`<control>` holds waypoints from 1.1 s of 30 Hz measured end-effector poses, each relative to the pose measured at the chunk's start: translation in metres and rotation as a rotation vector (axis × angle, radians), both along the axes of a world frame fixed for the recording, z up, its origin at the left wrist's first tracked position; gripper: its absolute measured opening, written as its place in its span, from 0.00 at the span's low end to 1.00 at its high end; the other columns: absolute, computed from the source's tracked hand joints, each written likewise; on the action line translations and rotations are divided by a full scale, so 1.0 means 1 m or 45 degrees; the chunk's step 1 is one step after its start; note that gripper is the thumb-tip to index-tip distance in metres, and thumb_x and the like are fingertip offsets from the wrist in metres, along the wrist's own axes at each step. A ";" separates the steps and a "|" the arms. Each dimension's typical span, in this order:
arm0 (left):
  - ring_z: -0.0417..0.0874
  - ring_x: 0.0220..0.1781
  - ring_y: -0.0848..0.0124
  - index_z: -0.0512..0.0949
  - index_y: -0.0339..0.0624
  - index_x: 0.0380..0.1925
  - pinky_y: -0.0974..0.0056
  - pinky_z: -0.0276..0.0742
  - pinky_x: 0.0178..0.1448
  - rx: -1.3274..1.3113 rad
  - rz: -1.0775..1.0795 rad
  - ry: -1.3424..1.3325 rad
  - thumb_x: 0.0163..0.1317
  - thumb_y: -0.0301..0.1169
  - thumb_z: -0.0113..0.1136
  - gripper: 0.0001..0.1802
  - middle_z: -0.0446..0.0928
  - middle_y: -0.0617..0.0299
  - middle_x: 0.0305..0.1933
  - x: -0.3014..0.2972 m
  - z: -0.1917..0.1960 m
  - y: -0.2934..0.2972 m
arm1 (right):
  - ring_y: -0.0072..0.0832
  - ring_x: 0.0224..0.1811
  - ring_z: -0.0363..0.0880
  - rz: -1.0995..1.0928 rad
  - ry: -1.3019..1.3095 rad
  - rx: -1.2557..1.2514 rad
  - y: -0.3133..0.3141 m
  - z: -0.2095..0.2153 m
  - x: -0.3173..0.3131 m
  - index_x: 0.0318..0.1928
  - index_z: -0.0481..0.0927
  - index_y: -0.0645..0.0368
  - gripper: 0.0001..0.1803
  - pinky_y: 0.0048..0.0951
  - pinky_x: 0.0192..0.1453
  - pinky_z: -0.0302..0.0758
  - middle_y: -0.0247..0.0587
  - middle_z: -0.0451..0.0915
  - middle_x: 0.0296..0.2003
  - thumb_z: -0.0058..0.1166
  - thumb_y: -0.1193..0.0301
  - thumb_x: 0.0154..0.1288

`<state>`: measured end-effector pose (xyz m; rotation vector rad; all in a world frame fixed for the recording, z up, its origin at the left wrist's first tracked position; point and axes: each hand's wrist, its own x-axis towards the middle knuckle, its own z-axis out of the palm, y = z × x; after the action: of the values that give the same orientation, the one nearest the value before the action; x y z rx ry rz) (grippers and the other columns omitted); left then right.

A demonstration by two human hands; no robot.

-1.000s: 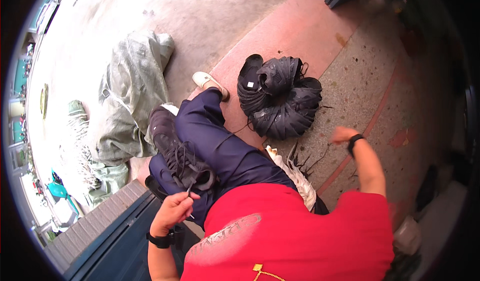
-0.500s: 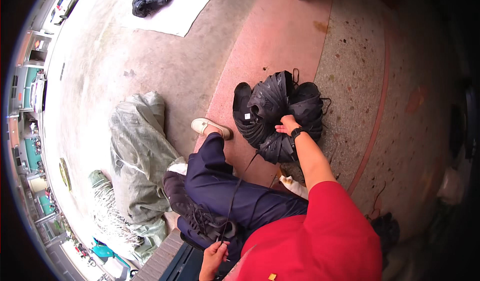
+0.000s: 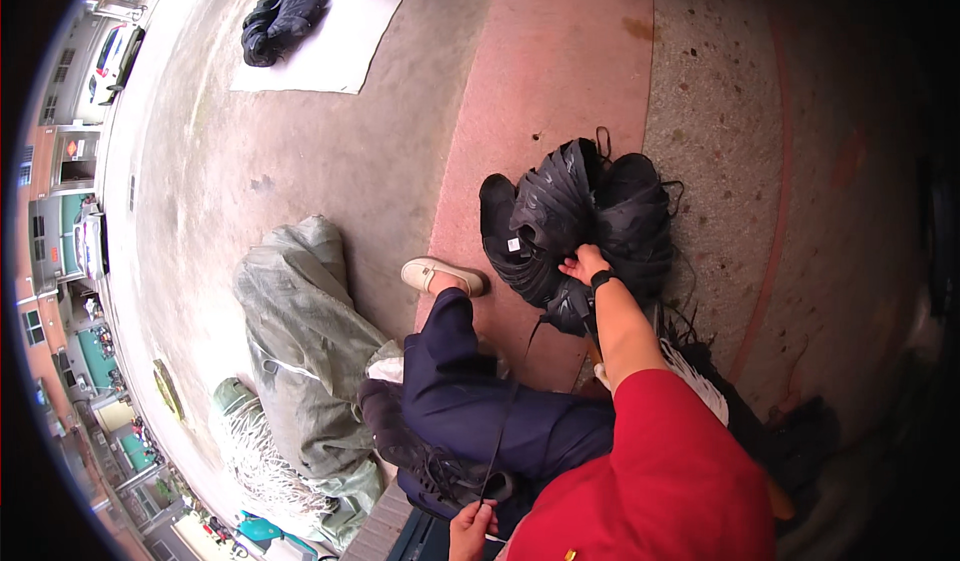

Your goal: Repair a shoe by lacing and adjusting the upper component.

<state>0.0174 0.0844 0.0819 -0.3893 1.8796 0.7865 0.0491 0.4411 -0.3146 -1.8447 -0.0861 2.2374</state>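
Note:
My left hand is low in the view with its fingers pinched on a thin black shoelace. The lace runs up across my dark blue trouser leg toward a fanned pile of black shoe uppers on the reddish floor band. Beside my left hand, a black laced shoe upper lies on my lap. My right hand, with a black band at the wrist, is at the near middle of the pile. Its fingers curl in against one of the uppers; the fingertips are partly hidden.
A grey-green woven sack lies left of my leg, with a bundle of pale cords beside it. Farther off, dark shoe uppers rest on a white sheet. Parked vehicles and buildings line the far left.
The whole view has shifted, so the scene sits lower and farther right. My right hand's fingers have curled in at the pile. The left hand still pinches the lace.

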 end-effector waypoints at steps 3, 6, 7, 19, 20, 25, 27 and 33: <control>0.65 0.19 0.83 0.74 0.40 0.27 0.77 0.59 0.23 0.041 -0.075 -0.010 0.63 0.33 0.49 0.09 0.67 0.71 0.18 -0.005 -0.005 0.008 | 0.30 0.23 0.68 -0.090 0.088 -0.111 0.005 -0.025 0.020 0.42 0.67 0.56 0.11 0.39 0.29 0.77 0.40 0.69 0.31 0.35 0.77 0.59; 0.65 0.20 0.83 0.73 0.42 0.26 0.76 0.59 0.23 0.006 -0.040 -0.001 0.63 0.32 0.49 0.09 0.67 0.72 0.18 -0.008 -0.006 0.004 | 0.27 0.23 0.68 0.072 -0.147 0.070 -0.006 -0.015 0.005 0.39 0.68 0.56 0.08 0.37 0.27 0.76 0.37 0.68 0.28 0.39 0.77 0.58; 0.65 0.20 0.83 0.73 0.42 0.26 0.76 0.60 0.23 0.011 -0.046 -0.018 0.63 0.33 0.48 0.09 0.67 0.72 0.18 -0.013 -0.003 0.004 | 0.26 0.23 0.68 0.181 -0.153 0.111 -0.010 -0.010 0.006 0.38 0.69 0.57 0.06 0.34 0.25 0.75 0.36 0.68 0.28 0.43 0.75 0.59; 0.70 0.21 0.74 0.73 0.36 0.36 0.72 0.67 0.28 0.371 0.273 -0.009 0.62 0.30 0.49 0.09 0.71 0.62 0.21 -0.010 -0.008 -0.047 | 0.38 0.28 0.75 0.351 -0.204 0.170 0.001 0.030 -0.005 0.53 0.56 0.59 0.21 0.39 0.33 0.79 0.49 0.64 0.45 0.35 0.81 0.58; 0.71 0.21 0.73 0.72 0.38 0.36 0.70 0.67 0.28 0.359 0.225 -0.006 0.62 0.33 0.49 0.09 0.71 0.61 0.21 -0.011 -0.008 -0.040 | 0.38 0.28 0.75 0.335 -0.192 0.175 0.001 0.021 -0.008 0.53 0.56 0.59 0.21 0.39 0.33 0.79 0.49 0.64 0.45 0.35 0.81 0.58; 0.66 0.19 0.80 0.71 0.39 0.29 0.76 0.66 0.24 0.141 0.144 0.026 0.64 0.33 0.45 0.10 0.66 0.68 0.19 0.005 0.004 -0.015 | 0.34 0.29 0.73 0.071 -0.122 0.012 0.000 -0.016 -0.002 0.42 0.68 0.63 0.10 0.43 0.37 0.78 0.43 0.70 0.32 0.36 0.78 0.60; 0.67 0.19 0.79 0.71 0.38 0.31 0.76 0.65 0.24 0.134 0.238 -0.025 0.64 0.32 0.46 0.09 0.67 0.67 0.20 0.005 0.002 -0.010 | 0.31 0.25 0.72 0.053 -0.151 0.036 0.002 -0.023 0.004 0.37 0.68 0.63 0.06 0.40 0.33 0.79 0.43 0.70 0.30 0.37 0.77 0.60; 0.69 0.21 0.77 0.71 0.40 0.33 0.72 0.66 0.25 0.343 0.237 -0.085 0.64 0.32 0.44 0.09 0.68 0.67 0.21 -0.020 0.005 -0.023 | 0.23 0.11 0.67 0.468 -0.165 0.408 -0.034 0.066 0.012 0.34 0.70 0.63 0.17 0.25 0.12 0.68 0.38 0.72 0.18 0.40 0.60 0.61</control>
<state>-0.0022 0.0611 0.0868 -0.4179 1.6637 1.1234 0.0607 0.4068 -0.2486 -1.9073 -0.8174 2.1544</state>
